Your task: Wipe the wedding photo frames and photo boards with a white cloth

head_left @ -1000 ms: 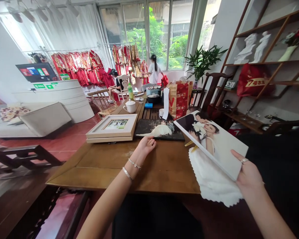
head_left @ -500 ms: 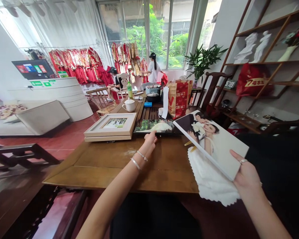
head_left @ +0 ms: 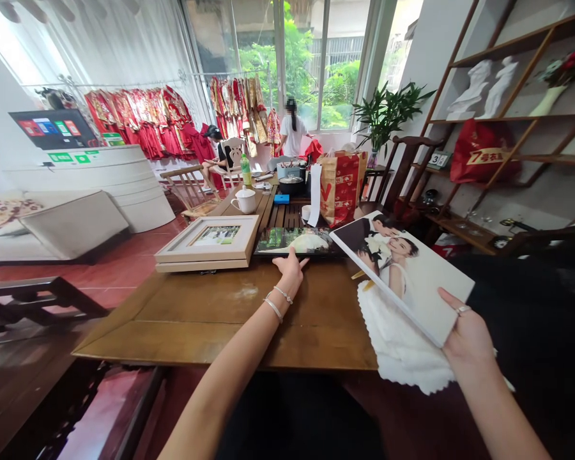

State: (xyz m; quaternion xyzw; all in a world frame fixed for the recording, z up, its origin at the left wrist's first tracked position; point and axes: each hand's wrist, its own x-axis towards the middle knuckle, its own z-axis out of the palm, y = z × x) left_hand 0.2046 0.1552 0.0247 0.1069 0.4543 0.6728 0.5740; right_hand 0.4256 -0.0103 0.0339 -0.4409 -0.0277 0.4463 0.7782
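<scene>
My right hand (head_left: 468, 335) grips the lower right corner of a white photo album (head_left: 426, 281), tilted, with a wedding couple on its cover. The album's left end is over the table's right side. My left hand (head_left: 290, 268) reaches forward with its fingers apart, at the near edge of a glossy dark photo panel (head_left: 273, 241) that shows a green scene and a white dress. Whether its fingertips press on the panel I cannot make out. A white scalloped cloth (head_left: 397, 345) hangs over the table edge below the album. Left of the panel lie stacked light-wood picture frames (head_left: 201, 262).
On the wooden table (head_left: 211, 326) stand a white lidded cup (head_left: 244, 201), a green bottle (head_left: 246, 169), a blue box (head_left: 282, 199) and a red-and-tan paper bag (head_left: 342, 188). Two people are at the back near red garments (head_left: 144, 121). A dark chair (head_left: 407, 166) stands right.
My left hand has shifted slightly right along the panel's edge, and its fingers have spread. The album in my right hand has barely moved. The view has turned slightly.
</scene>
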